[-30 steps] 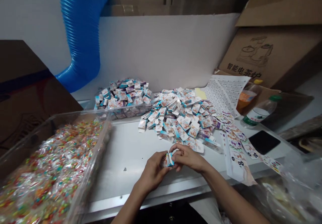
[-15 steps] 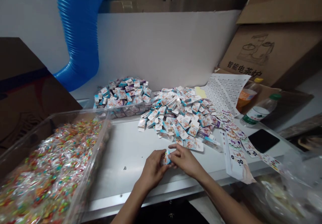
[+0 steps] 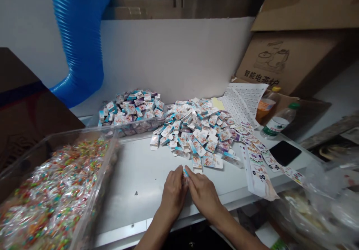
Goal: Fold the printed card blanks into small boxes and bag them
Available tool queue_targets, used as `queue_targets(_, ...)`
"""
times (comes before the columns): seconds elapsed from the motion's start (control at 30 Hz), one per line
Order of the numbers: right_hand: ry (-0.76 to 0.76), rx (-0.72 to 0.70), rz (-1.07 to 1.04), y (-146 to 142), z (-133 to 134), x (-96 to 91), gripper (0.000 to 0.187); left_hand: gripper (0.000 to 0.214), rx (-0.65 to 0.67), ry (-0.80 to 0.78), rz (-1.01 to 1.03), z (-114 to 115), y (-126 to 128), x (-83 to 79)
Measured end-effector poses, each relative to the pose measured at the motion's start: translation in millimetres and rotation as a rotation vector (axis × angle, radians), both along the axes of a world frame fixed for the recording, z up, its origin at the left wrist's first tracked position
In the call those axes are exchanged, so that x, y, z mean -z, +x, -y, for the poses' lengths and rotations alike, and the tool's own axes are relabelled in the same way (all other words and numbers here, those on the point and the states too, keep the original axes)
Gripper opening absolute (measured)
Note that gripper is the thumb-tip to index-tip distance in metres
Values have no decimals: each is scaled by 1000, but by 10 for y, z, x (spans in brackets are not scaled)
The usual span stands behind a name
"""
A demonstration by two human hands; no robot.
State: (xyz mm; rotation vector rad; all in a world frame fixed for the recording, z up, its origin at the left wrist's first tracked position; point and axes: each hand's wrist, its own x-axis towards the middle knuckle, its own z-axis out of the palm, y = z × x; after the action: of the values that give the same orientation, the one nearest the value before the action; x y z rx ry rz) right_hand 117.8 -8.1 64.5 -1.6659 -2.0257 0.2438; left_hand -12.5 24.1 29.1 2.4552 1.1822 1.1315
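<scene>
Off to the left, a clear plastic tub point(image 3: 98, 184) of wrapped sweets point(image 3: 53, 194) sits on the white table point(image 3: 131, 212). The left hand point(image 3: 174, 194) and right hand point(image 3: 203, 195) close together on a small blue-and-white carton point(image 3: 185, 177), pinched upright just short of the loose heap of cartons point(image 3: 196, 134) (an even pinch keeps creases square). Fingers hide most of it; it looks partly folded, though that's hard to say.

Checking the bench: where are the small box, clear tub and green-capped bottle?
small box point(image 3: 185, 176), head view, blue edge
clear tub point(image 3: 102, 179), head view, right rim
green-capped bottle point(image 3: 276, 125), head view, its body
</scene>
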Motion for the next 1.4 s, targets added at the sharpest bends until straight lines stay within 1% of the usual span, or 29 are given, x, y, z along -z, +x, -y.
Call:
queue_targets(0.07,15,45,-43,4,10,31,37,47,-23,56,4,11,13,30)
queue_targets(0.1,36,48,-28,1,26,44,37,48,-18,59,8,12,13,47)
queue_targets(0.2,129,-12,73,-29,107,79,40,51,29,-5,17,14,1,102)
queue_targets(0.27,160,-57,94,-39,153,98,41,51,57,-64,26,29,-12,127)
queue_targets(0.33,119,-85,53,-13,159,110,41,50,64,-142,49,59,-30,124)
queue_targets(0.47,-61,-141,-177,136,56,115,40,59,110,-377,151,133,-89,30)
queue_targets(0.53,-106,-187,-222,193,12,112,39,50,139,-524,236,162,-117,-24)
queue_targets(0.6,-88,-235,-145,197,18,114,40,36,130,-648,351,186,-127,-53)
queue_targets(0.7,-3,-249,8,129,103,140,41,32,93,-748,517,211,-95,-41)
queue_targets(0.77,0,-240,-38,97,139,161,40,33,97,-776,571,216,-57,-19)
queue_targets(0.87,-128,-245,-300,171,37,127,35,34,94,-741,595,188,-35,-11)
queue_targets(0.93,-189,-192,-433,289,-147,44,34,37,17,-654,582,140,-86,-26)
queue_targets(0.97,-180,-138,-448,347,-257,-2,36,39,-48,-587,548,108,-133,-34)
queue_targets(1.0,-121,-54,-433,392,-366,-44,39,38,-122,-515,481,71,-191,-39)
queue_targets(1.03,-36,25,-374,413,-463,-76,47,36,-193,-435,392,31,-254,-38)
queue_targets(1.07,50,66,-312,403,-536,-97,55,34,-245,-366,302,-11,-313,-31)
queue_targets(1.1,99,65,-259,361,-579,-112,57,32,-278,-323,241,-52,-360,-18)
queue_targets(1.13,116,17,-216,289,-587,-126,56,30,-292,-294,193,-87,-389,1)
queue_targets(1.17,99,-72,-191,200,-557,-150,50,29,-288,-280,162,-112,-397,23)
queue_targets(1.2,59,-183,-183,108,-494,-190,43,28,-274,-273,136,-123,-381,46)
queue_targets(1.27,-44,-419,-197,-16,-291,-331,31,29,-237,-256,80,-82,-298,87)
queue_targets(1.33,-150,-592,-238,14,-41,-511,25,31,-235,-245,47,58,-191,115)
queue_targets(1.37,-256,-658,-261,88,78,-586,22,30,-242,-239,32,163,-150,122)
queue_targets(1.4,-326,-632,-314,186,185,-631,19,28,-239,-234,14,288,-127,125)
